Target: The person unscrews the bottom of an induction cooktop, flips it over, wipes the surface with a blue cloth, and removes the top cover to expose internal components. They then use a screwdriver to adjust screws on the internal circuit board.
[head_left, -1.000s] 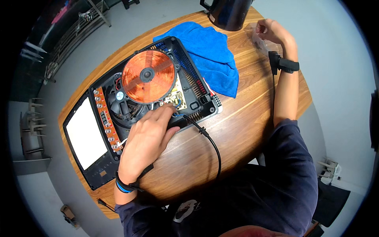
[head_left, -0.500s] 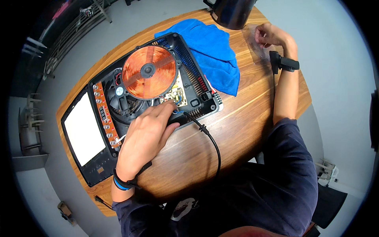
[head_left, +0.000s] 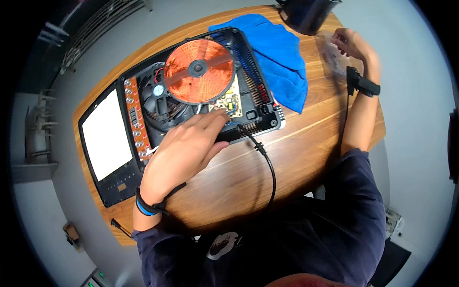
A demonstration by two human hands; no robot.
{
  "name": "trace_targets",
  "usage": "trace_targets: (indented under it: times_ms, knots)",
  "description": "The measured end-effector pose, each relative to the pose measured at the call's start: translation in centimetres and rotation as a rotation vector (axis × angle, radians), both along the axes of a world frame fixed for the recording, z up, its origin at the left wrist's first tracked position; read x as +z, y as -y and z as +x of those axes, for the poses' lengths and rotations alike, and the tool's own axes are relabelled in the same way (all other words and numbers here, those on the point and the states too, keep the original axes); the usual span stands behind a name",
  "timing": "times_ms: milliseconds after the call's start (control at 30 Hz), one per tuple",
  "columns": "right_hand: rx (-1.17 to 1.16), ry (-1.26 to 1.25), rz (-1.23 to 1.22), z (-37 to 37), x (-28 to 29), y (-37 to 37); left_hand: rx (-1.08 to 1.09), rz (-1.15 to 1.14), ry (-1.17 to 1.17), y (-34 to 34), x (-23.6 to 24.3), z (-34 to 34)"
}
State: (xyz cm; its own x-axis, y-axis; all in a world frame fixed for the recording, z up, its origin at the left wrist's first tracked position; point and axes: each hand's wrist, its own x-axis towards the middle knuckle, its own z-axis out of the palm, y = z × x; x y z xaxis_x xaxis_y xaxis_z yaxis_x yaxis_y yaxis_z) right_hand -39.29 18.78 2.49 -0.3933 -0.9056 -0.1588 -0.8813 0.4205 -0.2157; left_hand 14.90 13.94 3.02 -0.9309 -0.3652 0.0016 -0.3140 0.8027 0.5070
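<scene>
Care helps us: left hand [head_left: 186, 143] light at the board [head_left: 234, 101] in the cooker [head_left: 264, 114] on the desk [head_left: 306, 143], sparing its wires [head_left: 232, 124], right hand [head_left: 356, 45] at the bag [head_left: 333, 60], though what either grip holds we cannot tell.

At eleven o'clock, a glossy copper-wire coil [head_left: 198, 69] tops a matt black plastic casing [head_left: 266, 119]; at one, a soft-napped cloth [head_left: 282, 62]; at two, shiny clear plastic film [head_left: 330, 53]. The wood-grained bench [head_left: 299, 143] looks smooth.

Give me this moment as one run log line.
left hand: at circuit board in opened appliance | right hand: at clear plastic, grip unclear | appliance: copper coil exposed | wooden table: blue cloth, black pitcher
</scene>
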Motion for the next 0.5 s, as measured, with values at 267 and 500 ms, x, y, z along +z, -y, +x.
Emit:
trace_targets:
  times_ms: [267, 500]
  knots:
    - [0.465, -0.131, -0.314, 8.9, 1.5, 1.3, 0.110, -0.182, -0.032, 2.8, 1.3, 1.3]
    - [0.936, 0.157, -0.311, 21.7, 0.2, 3.0, 0.216, -0.235, 0.248, 3.5, -0.3, 4.8]
